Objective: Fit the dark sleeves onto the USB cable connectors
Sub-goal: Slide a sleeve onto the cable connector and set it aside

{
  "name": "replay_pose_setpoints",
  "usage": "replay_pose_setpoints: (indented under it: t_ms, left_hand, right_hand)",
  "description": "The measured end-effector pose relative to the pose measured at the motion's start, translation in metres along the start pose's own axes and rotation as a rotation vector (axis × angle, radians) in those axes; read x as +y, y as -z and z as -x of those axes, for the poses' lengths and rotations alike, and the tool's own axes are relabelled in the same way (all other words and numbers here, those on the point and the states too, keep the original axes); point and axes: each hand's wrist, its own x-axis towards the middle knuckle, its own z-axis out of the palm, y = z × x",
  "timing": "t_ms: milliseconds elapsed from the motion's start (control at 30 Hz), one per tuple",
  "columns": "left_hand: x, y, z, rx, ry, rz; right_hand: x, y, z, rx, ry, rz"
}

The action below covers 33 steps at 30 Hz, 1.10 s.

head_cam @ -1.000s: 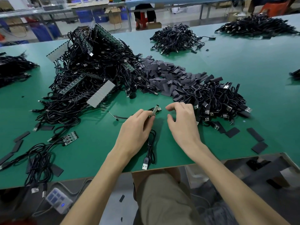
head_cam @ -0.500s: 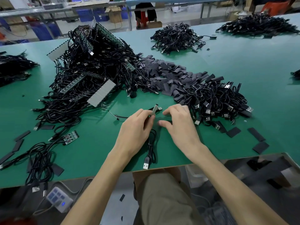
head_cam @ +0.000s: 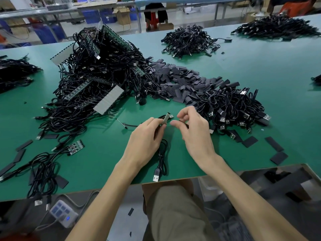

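While the left hand [head_cam: 144, 141] pinches the connector [head_cam: 165, 117] in its fingers, the right hand [head_cam: 194, 134] curls just beside it; its grasp cannot be told.

Green table [head_cam: 260, 75]; black cables [head_cam: 104, 70]; dark grey sleeves [head_cam: 178, 79]; blue crates [head_cam: 92, 15]; khaki trousers [head_cam: 173, 214].

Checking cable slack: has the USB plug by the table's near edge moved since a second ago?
No. The USB plug sits at the same spot against the table edge.
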Motion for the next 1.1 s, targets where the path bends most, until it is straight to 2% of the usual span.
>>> replay_pose_setpoints:
  t_ms: [167,333,467,767,1100]
  left_hand:
    - [-0.003,-0.002,-0.001,-0.034,-0.025,0.048]
    - [-0.009,-0.004,-0.003,-0.027,0.061,0.127]
    - [-0.011,-0.003,-0.004,-0.046,0.090,0.184]
    - [-0.015,-0.005,-0.002,-0.084,0.156,0.302]
    - [-0.018,-0.006,-0.002,-0.040,0.234,0.253]
  right_hand:
    - [0.001,0.002,-0.005,-0.009,-0.018,-0.151]
    - [0.006,0.003,-0.008,-0.037,-0.082,-0.244]
    - [0.008,0.002,-0.008,-0.092,-0.107,-0.240]
    - [0.006,0.003,-0.007,-0.061,-0.112,-0.260]
    - [0.005,0.003,-0.005,-0.090,-0.083,-0.293]
